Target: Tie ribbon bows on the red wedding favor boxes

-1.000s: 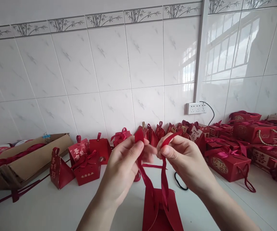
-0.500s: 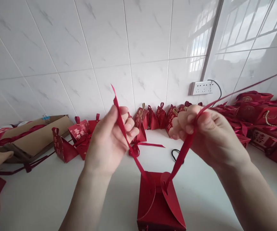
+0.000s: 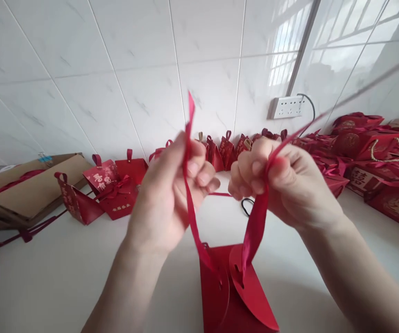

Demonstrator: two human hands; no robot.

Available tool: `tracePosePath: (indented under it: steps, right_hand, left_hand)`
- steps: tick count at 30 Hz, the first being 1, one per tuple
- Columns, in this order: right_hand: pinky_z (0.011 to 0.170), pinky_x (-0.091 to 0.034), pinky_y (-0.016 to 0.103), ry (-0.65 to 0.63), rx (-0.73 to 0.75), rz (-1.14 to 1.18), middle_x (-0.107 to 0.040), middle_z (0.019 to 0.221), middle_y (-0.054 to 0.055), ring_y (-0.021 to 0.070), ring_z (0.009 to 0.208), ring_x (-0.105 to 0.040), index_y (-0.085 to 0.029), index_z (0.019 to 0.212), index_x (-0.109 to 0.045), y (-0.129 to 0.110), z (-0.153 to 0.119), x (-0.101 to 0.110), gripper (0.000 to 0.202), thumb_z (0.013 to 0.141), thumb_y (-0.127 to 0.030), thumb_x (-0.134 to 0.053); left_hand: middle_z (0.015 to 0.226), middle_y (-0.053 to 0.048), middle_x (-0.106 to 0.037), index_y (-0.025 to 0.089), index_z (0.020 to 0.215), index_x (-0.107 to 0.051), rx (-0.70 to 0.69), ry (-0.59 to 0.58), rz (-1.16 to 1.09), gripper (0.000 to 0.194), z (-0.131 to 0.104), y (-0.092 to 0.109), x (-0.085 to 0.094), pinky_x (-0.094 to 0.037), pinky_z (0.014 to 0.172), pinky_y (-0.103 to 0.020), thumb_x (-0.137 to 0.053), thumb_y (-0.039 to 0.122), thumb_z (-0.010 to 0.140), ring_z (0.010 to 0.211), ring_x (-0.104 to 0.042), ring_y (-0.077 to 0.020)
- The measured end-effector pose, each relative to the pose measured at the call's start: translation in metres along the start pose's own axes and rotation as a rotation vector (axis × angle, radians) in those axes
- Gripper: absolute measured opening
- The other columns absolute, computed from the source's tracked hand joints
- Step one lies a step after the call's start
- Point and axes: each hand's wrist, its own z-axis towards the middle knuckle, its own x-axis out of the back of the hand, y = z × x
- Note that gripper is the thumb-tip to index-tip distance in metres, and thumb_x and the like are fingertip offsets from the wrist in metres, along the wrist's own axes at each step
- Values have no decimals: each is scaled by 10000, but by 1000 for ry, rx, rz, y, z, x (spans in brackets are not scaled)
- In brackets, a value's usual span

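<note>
A red gift box point(image 3: 220, 296) with two rounded top flaps stands on the white table below my hands. One red ribbon point(image 3: 254, 231) passes through slits in the flaps, and its two ends rise from the box. My left hand point(image 3: 174, 185) pinches one end between thumb and fingers, with a short tip sticking up. Closed on the other end is my right hand point(image 3: 275, 180), and a long tail runs out to the upper right. Both hands are raised above the box and apart from each other. No knot shows between the two strands.
Small red boxes point(image 3: 119, 196) with loops stand along the wall. A cardboard box point(image 3: 36, 194) holding ribbon lies at the left. Red gift boxes point(image 3: 393, 194) are piled at the right. A black loop point(image 3: 247, 206) lies behind the box, and a power strip point(image 3: 287, 107) hangs on the wall.
My hands have come closer together, the left one moving right, both still holding the ribbon ends. The view has tilted down a little. Another person's hand at the left edge is gone from view.
</note>
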Motion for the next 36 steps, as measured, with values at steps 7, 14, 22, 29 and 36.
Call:
tracePosePath:
  steps: [7, 14, 22, 29, 36]
  right_hand:
    - [605, -459, 251, -162, -66, 206, -539, 627, -31, 98, 621, -522, -182, 685, -606, 7, 1, -6, 247, 780, -365, -743]
    - [638, -525, 264, -96, -123, 99, -659, 682, 4, 129, 658, -621, -179, 673, -584, 0, -1, -11, 227, 737, -266, -783]
    - [595, -446, 225, 5, -51, -196, -623, 683, -1, 111, 648, -545, -168, 679, -604, -15, -16, -14, 239, 740, -318, -780]
    - [469, -366, 201, -37, -80, -292, -536, 568, -41, 85, 517, -469, -188, 655, -562, -26, -23, -19, 263, 737, -304, -783]
    - [535, -414, 251, -20, 5, -147, -549, 621, -4, 124, 587, -501, -193, 681, -594, -18, -11, 11, 297, 810, -442, -692]
  left_hand:
    - [645, 12, -588, 204, 693, -678, 34, -145, 240, 251, -6, -11, 5, -456, 571, -229, -640, 402, 843, 599, -542, -101]
    - [546, 24, -578, 184, 655, -661, -39, 7, 472, 239, -11, -8, 4, -388, 489, -186, -765, 390, 719, 514, -511, -83]
    - [628, -1, -655, 230, 740, -717, -183, -14, 584, 113, -24, -9, -8, -475, 539, -227, -748, 339, 738, 603, -617, -154]
    - [588, 18, -576, 222, 629, -679, -317, 115, 525, 232, -25, 7, -2, -448, 515, -199, -757, 421, 721, 563, -532, -105]
    - [644, 64, -508, 219, 670, -647, -183, 62, 69, 203, -13, 22, 4, -424, 456, -150, -792, 358, 698, 481, -458, -29]
